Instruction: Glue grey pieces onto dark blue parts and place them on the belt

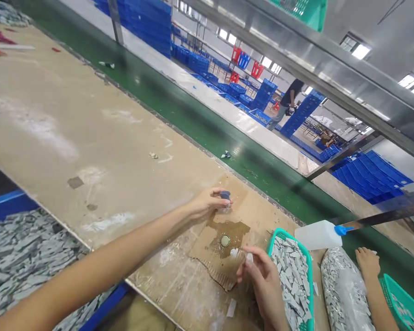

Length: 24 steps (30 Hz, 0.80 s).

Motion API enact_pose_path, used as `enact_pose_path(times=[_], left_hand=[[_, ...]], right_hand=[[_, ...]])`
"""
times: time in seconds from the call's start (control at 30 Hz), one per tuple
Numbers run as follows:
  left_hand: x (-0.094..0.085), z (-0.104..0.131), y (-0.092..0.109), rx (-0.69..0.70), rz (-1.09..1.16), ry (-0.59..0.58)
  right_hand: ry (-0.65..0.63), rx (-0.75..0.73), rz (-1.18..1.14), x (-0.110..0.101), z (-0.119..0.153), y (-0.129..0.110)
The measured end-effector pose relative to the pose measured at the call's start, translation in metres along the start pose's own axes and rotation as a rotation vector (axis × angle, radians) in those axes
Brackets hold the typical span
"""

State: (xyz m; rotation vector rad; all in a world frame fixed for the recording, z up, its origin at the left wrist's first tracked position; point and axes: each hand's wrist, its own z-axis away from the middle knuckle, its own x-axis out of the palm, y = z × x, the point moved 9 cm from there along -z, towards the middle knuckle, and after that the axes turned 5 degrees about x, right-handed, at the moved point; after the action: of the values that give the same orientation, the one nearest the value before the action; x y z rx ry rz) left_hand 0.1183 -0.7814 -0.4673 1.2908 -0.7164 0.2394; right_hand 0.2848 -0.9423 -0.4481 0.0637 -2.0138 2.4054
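My left hand (214, 202) pinches a small dark blue piece (225, 196) with a pale lower part, above the far edge of a wet cardboard sheet (202, 246). Closed at the fingertips, my right hand (260, 273) grips a small white piece (249, 258) near the cardboard's right side. Between the hands, a round metal cap (225, 240) with a pale centre lies in a dark wet patch. A small white lump (233, 252) rests just right of the cap. Beside my right hand is a green basket (309, 276) of flat grey-white pieces.
A white bottle (319, 235) with a blue nozzle lies behind a clear bag (345, 289) of pieces. Another person's hand (368, 262) is at right, near a second green basket (388, 294). A green conveyor (193, 124) runs behind; a blue crate (12, 202) of pieces stands at left.
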Motion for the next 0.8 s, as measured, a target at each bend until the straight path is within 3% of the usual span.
enact_pose_path(times=[0.13, 0.37, 0.53, 0.67, 0.8], left_hand=[[0.002, -0.002, -0.005, 0.010, 0.032, -0.045], [0.008, -0.001, -0.018, -0.068, 0.083, -0.139], [0.006, -0.002, -0.025, -0.139, 0.140, -0.113], [0.001, -0.006, -0.018, -0.105, 0.170, -0.092], [0.001, -0.009, -0.015, -0.072, 0.171, -0.136]], right_hand=[[-0.027, -0.023, 0.055, 0.002, 0.006, -0.009], [0.121, -0.229, 0.483, -0.007, 0.004, -0.023], [0.136, -0.106, 0.578, -0.008, -0.007, -0.007], [0.175, -0.036, 0.564, -0.006, -0.015, -0.002], [0.256, -0.130, 0.801, -0.004, -0.022, -0.015]])
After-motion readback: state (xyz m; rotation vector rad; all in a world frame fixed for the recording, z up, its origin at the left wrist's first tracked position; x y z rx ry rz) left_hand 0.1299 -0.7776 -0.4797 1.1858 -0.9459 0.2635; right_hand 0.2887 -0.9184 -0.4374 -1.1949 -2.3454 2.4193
